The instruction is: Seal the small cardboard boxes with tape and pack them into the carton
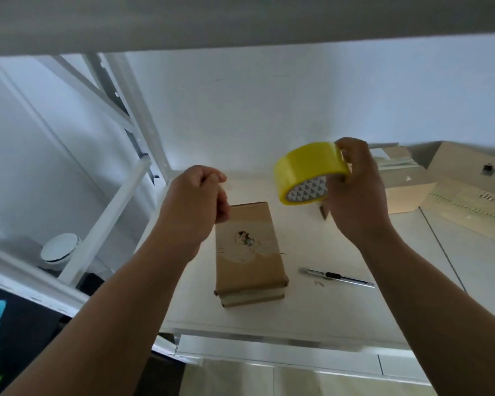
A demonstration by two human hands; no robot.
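Both hands are raised above the bench (340,310), well apart from each other. A roll of yellow tape (306,167) is held up in the right hand (355,190). The fingers are curled over the roll's upper rim and the thumb is set against its lower edge. The roll is tilted, so that its patterned white core is seen from below.

The left hand (196,200) is closed, with the fingers folded to the palm and the thumb laid against the forefinger. Nothing is seen in it. A thin strip of tape may be pinched there, but this cannot be made out in the blurred view.

The small cardboard box (249,261) is laid flat on the bench below the two hands, partly covered at its far corner by the left hand. Its top face is torn, with a ragged hole near the middle, and its near end is seen closed.

A utility knife (336,277) is laid on the bench below the right hand, just beside the small cardboard box and not touching it. Beyond the right hand a pale cardboard box (403,192) is set on the bench, and a wider cardboard box (469,178) with a dark hole in its top is placed farther out. A white shelf frame (117,201) is seen outside the left hand.
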